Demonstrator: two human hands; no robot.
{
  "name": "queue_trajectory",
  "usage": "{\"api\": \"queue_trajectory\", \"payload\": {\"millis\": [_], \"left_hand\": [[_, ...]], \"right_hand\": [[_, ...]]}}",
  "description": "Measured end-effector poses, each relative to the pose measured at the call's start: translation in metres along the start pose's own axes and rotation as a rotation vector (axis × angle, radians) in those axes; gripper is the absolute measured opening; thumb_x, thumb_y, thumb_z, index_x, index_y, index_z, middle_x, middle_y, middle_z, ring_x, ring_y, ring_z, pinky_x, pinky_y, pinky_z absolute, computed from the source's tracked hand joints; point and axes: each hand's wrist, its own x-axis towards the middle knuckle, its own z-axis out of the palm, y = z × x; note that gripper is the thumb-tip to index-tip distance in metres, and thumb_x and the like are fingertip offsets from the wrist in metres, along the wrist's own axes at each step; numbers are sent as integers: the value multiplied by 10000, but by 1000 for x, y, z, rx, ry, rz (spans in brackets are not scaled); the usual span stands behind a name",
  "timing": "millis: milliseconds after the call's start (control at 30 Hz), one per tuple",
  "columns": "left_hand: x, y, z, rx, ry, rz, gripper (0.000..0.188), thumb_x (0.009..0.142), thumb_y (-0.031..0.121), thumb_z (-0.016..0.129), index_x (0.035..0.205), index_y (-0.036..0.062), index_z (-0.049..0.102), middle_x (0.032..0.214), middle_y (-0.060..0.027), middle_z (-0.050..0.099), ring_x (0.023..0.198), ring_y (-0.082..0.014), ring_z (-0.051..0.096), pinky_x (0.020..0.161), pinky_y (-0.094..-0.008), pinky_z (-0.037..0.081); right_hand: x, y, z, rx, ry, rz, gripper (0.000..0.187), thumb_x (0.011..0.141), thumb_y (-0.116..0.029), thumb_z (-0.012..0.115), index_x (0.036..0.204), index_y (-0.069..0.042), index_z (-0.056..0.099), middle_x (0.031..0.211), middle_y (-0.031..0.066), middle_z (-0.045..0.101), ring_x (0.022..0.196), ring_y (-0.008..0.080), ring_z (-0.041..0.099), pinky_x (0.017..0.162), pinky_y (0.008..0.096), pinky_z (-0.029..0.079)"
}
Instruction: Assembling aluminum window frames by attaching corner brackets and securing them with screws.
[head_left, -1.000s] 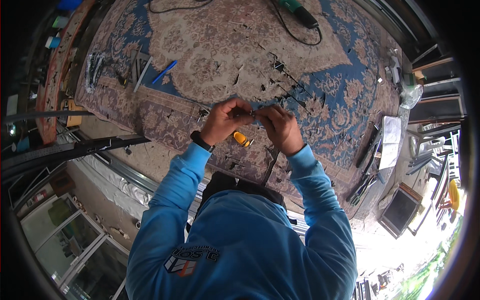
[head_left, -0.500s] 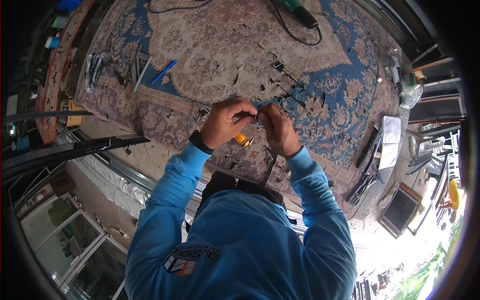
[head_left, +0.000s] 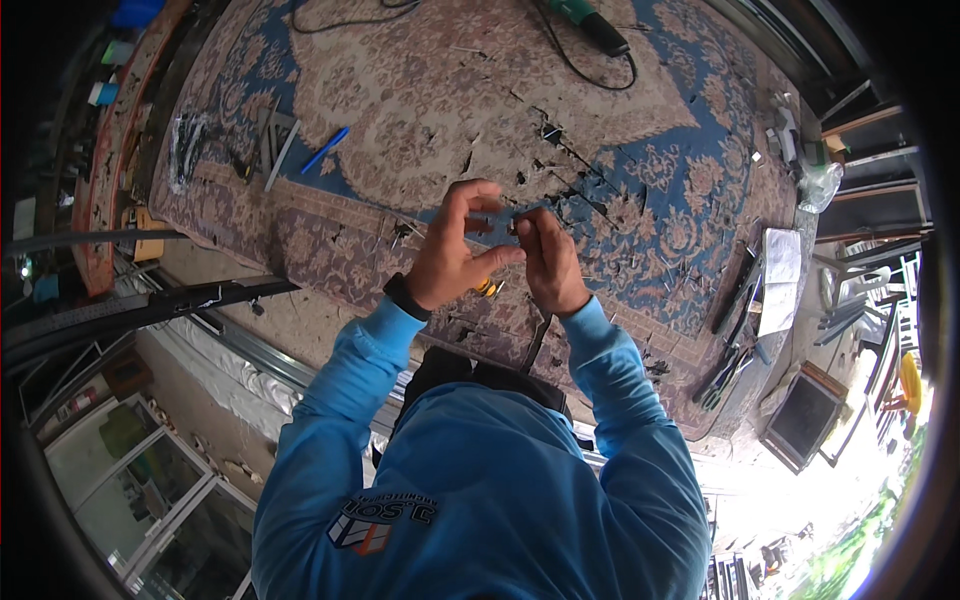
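Observation:
Above the near edge of the carpet-covered table (head_left: 330, 235), my two hands are close together. My left hand (head_left: 455, 250), with a dark band at its wrist, has its thumb and fingers apart and nothing between them. The fingers of my right hand (head_left: 550, 260) are pinched on a small dark piece (head_left: 515, 226), too small to name. Partly hidden behind my left hand lies a yellow-handled tool (head_left: 487, 288). A blue pen (head_left: 325, 150) lies on the carpet farther left, beside a grey square-shaped tool (head_left: 275, 145).
A green and black power tool (head_left: 590, 28) with a dark cord lies at the far side. Dark scraps (head_left: 570, 155) are scattered over the carpet. At right are a white paper sheet (head_left: 781, 265), dark-handled hand tools (head_left: 722, 375) and a clear plastic bag (head_left: 820, 187). Dark bars (head_left: 150, 300) jut in from the left.
My left hand has opened and drawn away from my right fingertips, where both were pinched together before. My right hand stays nearly in place, still pinched on the small piece.

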Motion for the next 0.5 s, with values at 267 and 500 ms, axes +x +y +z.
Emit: {"api": "queue_trajectory", "payload": {"millis": [267,500], "left_hand": [[5,-2,-11,316,-228,130,337,880,94,706,1173,76,541,1142,-99,594,968,-203,616,714,-327,510],[5,-5,-6,374,-264,81,370,847,28,699,1177,83,541,1138,-101,591,909,-227,622,684,-341,507]], "right_hand": [[-2,10,-4,-95,1,-28,67,982,-40,495,962,23,507,849,233,574,788,458,566,665,472,445],[-4,16,-4,-168,-11,-4,90,983,-59,492,942,20,482,838,243,563,777,475,552,662,498,434]]}}
